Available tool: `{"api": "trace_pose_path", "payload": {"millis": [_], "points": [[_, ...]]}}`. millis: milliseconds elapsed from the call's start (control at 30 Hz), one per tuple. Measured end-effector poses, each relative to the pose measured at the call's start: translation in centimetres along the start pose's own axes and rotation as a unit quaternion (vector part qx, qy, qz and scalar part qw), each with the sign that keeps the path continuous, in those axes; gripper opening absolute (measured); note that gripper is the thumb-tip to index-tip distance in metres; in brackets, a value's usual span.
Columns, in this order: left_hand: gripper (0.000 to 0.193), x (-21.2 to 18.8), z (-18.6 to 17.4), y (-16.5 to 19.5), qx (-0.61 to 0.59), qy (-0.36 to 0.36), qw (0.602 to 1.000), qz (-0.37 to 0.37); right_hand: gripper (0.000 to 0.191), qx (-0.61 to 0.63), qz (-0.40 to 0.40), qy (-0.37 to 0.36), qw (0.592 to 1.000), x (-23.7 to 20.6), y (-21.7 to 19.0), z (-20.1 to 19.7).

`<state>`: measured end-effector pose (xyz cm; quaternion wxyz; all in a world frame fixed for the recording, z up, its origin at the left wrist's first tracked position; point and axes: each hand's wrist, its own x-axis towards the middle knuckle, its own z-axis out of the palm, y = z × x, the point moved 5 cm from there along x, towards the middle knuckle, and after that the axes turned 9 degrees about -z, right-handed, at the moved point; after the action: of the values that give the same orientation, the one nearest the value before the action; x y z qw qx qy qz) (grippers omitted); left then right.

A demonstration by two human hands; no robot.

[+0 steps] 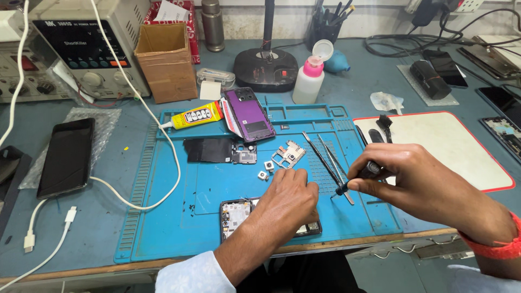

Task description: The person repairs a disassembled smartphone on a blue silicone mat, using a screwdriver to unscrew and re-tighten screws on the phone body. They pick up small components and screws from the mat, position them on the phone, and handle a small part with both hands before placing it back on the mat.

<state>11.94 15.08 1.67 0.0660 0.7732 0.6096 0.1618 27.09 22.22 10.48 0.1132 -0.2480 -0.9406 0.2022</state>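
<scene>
Pinched tight in my right hand (412,173) is a small black screwdriver (358,178), fingers closed round its handle, tip angled down and left, hovering just off the blue repair mat (173,217). Just left of that grip, my left hand (287,203) lies palm-down on the opened phone (236,214) at the near edge of the mat, fingers curled over it, pinning it rather than gripping it.

Looks to me like the screw-work stage of a teardown: the driver is lifted clear of the phone, so I'd say I'm between screws. Next move calls for bringing the tip down dead square onto a tiny screw head while the left hand keeps the frame from sliding.

Right behind the driver tip sit two tweezers (325,157), crossed. Further left and back: a small circuit board (288,154), two little camera modules (266,170), a black shield plate (209,150). Beyond those, a purple back cover (249,115) and a yellow glue tube (195,116); farther still, a pink-capped bottle (308,81).

Hard to make out: most of the phone is under my left hand, so I can't tell which screws are left. The driver bit itself is too small to read.
</scene>
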Motion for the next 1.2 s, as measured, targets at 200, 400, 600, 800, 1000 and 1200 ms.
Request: {"api": "trace_pose_path", "payload": {"millis": [200, 400, 600, 800, 1000, 1200], "points": [[0.017, -0.4, 0.0, 0.0, 0.003, 0.031, 0.999, 0.019, 0.026, -0.001, 0.080, -0.020, 0.997, 0.2, -0.2, 0.4], [0.013, -0.2, -1.2, -0.3, -0.031, 0.029, 0.999, 0.014, 0.023, 0.018, 0.042, -0.011, 0.999, 0.7, -0.9, 0.9], [0.010, 0.8, -1.7, 0.2, 0.000, -0.002, 1.000, 0.003, 0.021, 0.026, 0.029, -0.003, 0.999, 0.5, -0.4, 1.0], [0.016, 1.5, -1.2, 0.7, 0.028, -0.033, 0.999, -0.013, 0.020, 0.027, 0.028, -0.005, 0.999, 0.2, 0.0, 1.1], [0.020, 0.9, -0.4, 1.2, 0.090, -0.032, 0.995, 0.021, 0.020, 0.023, 0.022, -0.001, 0.999, 0.3, -0.2, 0.9], [0.014, 0.2, -0.4, 1.0, 0.100, 0.038, 0.993, 0.050, 0.024, 0.018, 0.017, 0.020, 0.999, 0.6, -1.1, 0.6]]}}
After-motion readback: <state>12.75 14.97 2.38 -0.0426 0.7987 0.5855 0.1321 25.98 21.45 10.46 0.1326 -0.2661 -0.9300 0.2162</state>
